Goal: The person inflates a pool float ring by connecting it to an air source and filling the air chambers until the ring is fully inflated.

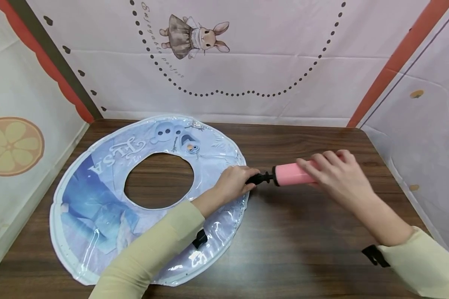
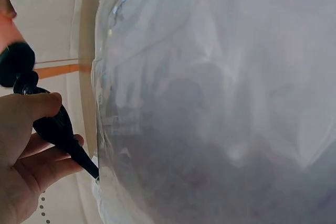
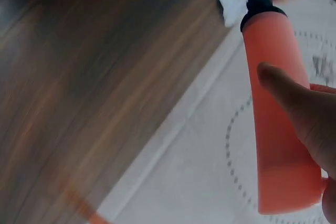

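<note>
A blue and white swim ring (image 1: 86,199), printed with a snowman and the word ELSA, lies on the table, looking partly filled. My left hand (image 1: 232,182) reaches over its right side and pinches the black nozzle (image 2: 55,129) of a hand pump. In the left wrist view the nozzle's thin tip meets the ring's edge. To the right, my right hand (image 1: 340,178) grips the pump's pink barrel (image 3: 275,129), thumb along its side. The barrel lies roughly in line with the nozzle, its far end hidden by the right hand in the head view.
The dark wood-grain table (image 1: 303,241) carries the ring on its left half. A printed cloth wall (image 1: 269,37) closes off the back, with more cloth at both sides. A small black piece (image 1: 200,238) shows beside the left sleeve, over the ring.
</note>
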A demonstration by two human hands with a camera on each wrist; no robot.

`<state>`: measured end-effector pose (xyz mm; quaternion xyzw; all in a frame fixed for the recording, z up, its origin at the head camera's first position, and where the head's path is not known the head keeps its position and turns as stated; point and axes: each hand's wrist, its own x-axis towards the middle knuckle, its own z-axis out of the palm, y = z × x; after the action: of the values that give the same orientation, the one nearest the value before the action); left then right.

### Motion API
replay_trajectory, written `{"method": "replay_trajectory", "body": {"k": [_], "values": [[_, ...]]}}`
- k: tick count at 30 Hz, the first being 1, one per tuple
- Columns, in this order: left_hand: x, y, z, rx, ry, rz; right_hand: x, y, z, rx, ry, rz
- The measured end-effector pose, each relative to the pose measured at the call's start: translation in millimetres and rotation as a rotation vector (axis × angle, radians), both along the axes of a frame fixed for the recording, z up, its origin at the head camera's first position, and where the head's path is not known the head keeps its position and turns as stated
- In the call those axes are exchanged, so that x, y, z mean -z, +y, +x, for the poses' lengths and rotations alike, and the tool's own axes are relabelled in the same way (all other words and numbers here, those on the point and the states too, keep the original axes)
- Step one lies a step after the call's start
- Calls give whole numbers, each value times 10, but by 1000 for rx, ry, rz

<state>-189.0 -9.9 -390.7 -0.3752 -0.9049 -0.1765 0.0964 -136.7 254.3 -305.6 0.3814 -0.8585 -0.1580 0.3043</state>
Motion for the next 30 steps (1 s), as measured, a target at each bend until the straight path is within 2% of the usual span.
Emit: {"method": "replay_trajectory", "body": {"k": [3,7,10,13,17,21,24,28,30], "values": [[2,0,-6,-1,-7,11,66,-118,-22,-3,36,8],[-8,0,-15,-11,-42,31,46,-94,-7,-11,12,-8],[-19,6,-27,-19,-60,28,-26,22,16,-26,-20,-48],[-30,8,-36,-40,-63,-9,-119,184,51,-41,-16,-110],[-35,1,-39,-73,-63,-48,-294,457,136,-2,21,-180],[-29,-8,-33,-75,-60,-43,-431,657,202,42,49,-182],[-22,-15,-26,-57,-32,-46,-362,574,151,25,18,-155],[-3,-13,-28,-32,19,-52,-147,217,12,2,-21,-92],[9,-20,-29,-23,31,-45,-55,36,-45,-18,2,-65]]}}
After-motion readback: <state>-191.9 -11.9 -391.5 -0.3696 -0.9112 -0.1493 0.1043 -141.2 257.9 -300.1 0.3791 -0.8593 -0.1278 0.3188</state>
